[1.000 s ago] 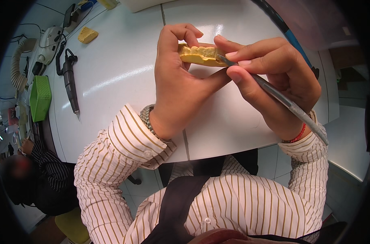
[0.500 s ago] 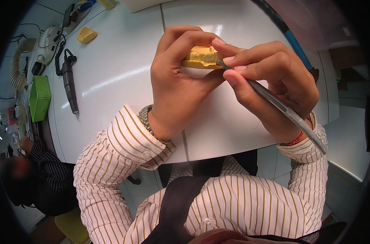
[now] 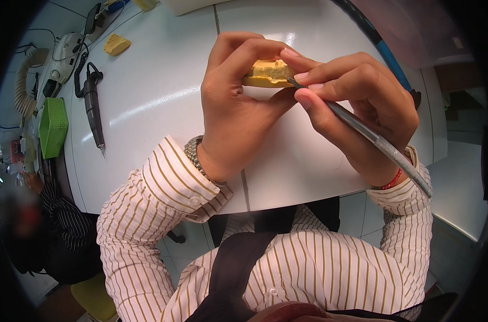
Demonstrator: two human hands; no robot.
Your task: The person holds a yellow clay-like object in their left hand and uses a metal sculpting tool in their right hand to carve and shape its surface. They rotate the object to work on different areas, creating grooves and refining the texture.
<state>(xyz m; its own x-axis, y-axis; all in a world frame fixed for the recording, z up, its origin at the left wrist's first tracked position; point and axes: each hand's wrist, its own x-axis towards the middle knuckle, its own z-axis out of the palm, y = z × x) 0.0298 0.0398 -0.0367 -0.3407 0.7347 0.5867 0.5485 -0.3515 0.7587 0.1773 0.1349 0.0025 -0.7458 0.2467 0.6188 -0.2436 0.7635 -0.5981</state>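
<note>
The fingers of the left hand [image 3: 232, 104] are curling around a small yellow, plaster-like block with a bumpy ridge [image 3: 266, 78], holding it over the far middle of a glossy white tabletop [image 3: 158, 145]. The fingers of the right hand [image 3: 364, 102] are pinching a slim grey metal tool with a knurled handle [image 3: 375, 138], its tip pointing at the block's right end; whether it is touching is not clear. The block is looking light, stiff and dry, not slippery; its raised edges are probably risking chips, so the thicker base is offering the safer hold. Farther left, a black pen-shaped handpiece [image 3: 93, 115] is lying.
</note>
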